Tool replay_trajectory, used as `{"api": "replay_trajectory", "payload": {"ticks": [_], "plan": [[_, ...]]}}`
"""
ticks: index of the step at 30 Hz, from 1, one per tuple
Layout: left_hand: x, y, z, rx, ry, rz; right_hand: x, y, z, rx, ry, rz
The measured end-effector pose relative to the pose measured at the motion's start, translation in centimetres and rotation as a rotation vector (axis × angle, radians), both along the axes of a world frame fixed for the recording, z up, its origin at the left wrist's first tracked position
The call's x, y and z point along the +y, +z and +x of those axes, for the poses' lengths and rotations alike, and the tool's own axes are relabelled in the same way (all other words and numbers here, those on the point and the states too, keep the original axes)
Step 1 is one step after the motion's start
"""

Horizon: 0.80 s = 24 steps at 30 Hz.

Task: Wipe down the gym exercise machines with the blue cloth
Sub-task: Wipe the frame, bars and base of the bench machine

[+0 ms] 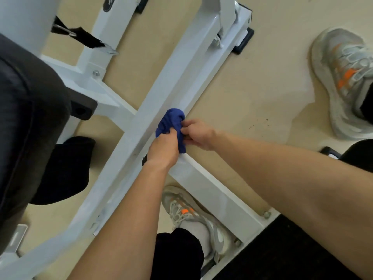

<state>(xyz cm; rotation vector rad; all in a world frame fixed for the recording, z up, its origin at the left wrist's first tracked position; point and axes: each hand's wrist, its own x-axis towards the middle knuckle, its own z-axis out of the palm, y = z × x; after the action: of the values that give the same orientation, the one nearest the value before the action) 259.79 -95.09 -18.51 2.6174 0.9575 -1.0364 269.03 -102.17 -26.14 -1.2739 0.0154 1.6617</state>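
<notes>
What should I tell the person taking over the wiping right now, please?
Both hands grip the bunched blue cloth: left hand from below, right hand at its side.
The cloth sits on the white frame beam near where a second white bar branches off.
What has been wiped cannot be told.
Left: carry on along the beam, then the dark seat pad.

Beige floor [252, 81] here, with a black mat [292, 253] in the corner. The white machine frame [177, 73] sits right on it, plus two grey sneakers [343, 77].
</notes>
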Motion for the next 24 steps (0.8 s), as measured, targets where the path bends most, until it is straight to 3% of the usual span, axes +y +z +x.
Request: {"api": "replay_trajectory", "payload": {"ticks": [11,15,20,24], "plan": [[-8.0,4.1,-0.7,-0.365,0.385,-0.170,-6.6,7.5,4.1,-0.382,0.230,0.018],[-10.6,5.2,-2.2,-0.345,0.448,-0.157,-8.0,9.3,2.3,-0.565,0.378,0.005],[-12.5,5.5,-6.2,-0.390,0.613,-0.161,-9.3,10.6,-1.4,-0.455,0.439,0.001],[-12.9,6.3,-8.9,-0.352,0.628,-0.162,-10.0,11.2,-3.5,-0.390,0.574,0.014]]}}
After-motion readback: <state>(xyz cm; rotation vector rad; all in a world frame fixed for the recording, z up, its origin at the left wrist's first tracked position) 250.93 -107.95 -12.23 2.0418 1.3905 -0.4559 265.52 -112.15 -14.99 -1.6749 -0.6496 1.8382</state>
